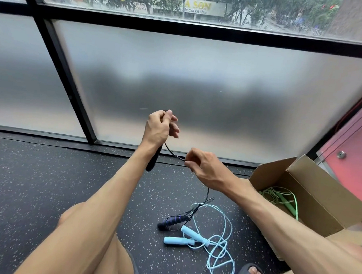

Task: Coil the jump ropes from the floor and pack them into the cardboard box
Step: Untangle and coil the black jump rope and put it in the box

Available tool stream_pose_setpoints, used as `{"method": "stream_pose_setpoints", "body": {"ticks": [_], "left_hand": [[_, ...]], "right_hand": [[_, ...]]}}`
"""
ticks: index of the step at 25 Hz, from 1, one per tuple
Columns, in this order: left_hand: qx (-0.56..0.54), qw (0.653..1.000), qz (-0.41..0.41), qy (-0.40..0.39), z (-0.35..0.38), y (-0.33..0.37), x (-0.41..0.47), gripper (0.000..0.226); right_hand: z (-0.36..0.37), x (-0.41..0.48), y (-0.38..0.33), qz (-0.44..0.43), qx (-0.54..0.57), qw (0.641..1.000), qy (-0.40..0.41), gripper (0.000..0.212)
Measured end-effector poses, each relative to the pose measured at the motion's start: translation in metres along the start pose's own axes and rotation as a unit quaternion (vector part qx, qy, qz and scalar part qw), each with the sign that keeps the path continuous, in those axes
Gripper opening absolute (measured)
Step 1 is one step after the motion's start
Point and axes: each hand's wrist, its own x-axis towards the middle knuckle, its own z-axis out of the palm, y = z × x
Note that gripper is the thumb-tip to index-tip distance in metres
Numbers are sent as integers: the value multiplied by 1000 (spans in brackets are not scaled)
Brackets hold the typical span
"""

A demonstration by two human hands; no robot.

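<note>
Head view: black rope (174, 154) between both hands; box (312, 191) rightward

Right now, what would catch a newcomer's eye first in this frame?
The two hands at center: the left hand holds a black handle while the right hand pinches its cord. Below them a blue rope sprawls on the floor, and a green rope lies in the box at right.

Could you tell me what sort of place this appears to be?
Probably a gym or fitness studio: speckled rubber floor, jump ropes lying about, and a frosted street-facing window.
</note>
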Motion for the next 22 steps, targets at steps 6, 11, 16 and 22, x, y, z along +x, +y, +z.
{"method": "stream_pose_setpoints", "body": {"ticks": [6,11,16,22], "left_hand": [[121,962,-56,-237,5,4,-14,36],[28,941,-116,-317,13,12,-24,46],[-101,917,-172,-347,10,16,-23,47],[-231,902,-212,-297,3,17,-18,45]], "right_hand": [[-28,7,-6,-61,-6,991,116,13],[-40,12,1,-45,-3,983,178,18],[-31,14,1,16,128,976,176,19],[-8,9,27,135,226,965,5,16]]}}
